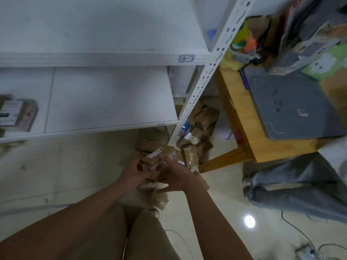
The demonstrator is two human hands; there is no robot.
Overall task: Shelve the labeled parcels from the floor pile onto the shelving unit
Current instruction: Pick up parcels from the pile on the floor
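Legs (pixel 146 241) were framed lowest | parcels (pixel 150 160) were held above the floor pile (pixel 202 117), left hand (pixel 134 174) curled round them, right hand (pixel 175 178) alongside, its grip not discernible | drop was judged likely if stack shifted.

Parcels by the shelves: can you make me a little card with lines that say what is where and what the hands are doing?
held: labelled parcel, brown, white label on top
left hand: grips the labelled parcel
right hand: straight fingers touch the parcel's side
floor pile: brown parcels heaped at the foot of the shelving unit
shelf tag: handwritten, seems to read 4-2
lower shelf: one shelved parcel at the far left
beside: wooden table
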